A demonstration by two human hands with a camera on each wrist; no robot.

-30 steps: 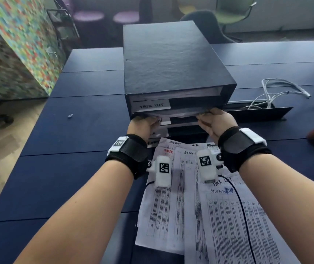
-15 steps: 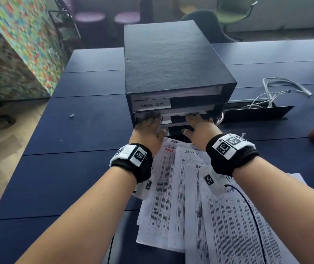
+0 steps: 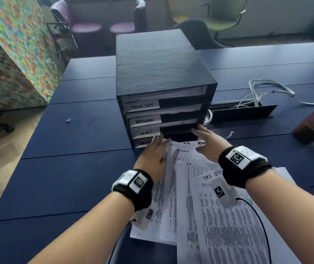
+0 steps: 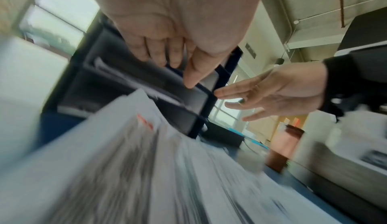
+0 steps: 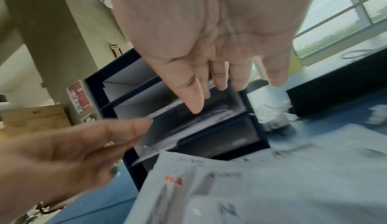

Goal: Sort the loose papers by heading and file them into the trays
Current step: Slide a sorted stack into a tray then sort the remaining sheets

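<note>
Landmark: the tray stack (image 3: 163, 88), a dark box of four slots standing on the blue table (image 3: 72, 168), mouths facing the person.
Slot labels: top reads roughly "Task list", next "Admin", third "H.R"; the bottom label is hidden behind the left hand.
Why it faces this way: likely so each label can be read against a sheet's heading and the sheet slid straight in.
Filed so far: white sheet edges show in the upper slots; the right half of the third slot looks dark, and I cannot tell what lies deeper in.
Loose papers (image 3: 219, 216): fanned on the table directly in front of the tray stack, overlapping, their top edges almost touching its foot. Handwritten headings such as "Security", "H.R" and "Task list" sit at the ends nearest the stack, so they read at a glance.
Left hand (image 3: 153, 155): released, fingers straight and close together, holding nothing; it is low at the stack's front left corner, above the papers' left edge. Contact with them is unclear.
Right hand (image 3: 208, 144): released too, palm down, fingers spread; fingertips at the right end of the third slot's mouth, nothing held.
Step, as I judge it: between sheets, with most of the pile unfiled.
Elsewhere: white cables (image 3: 262, 92) and a dark flap lie right of the stack.
</note>
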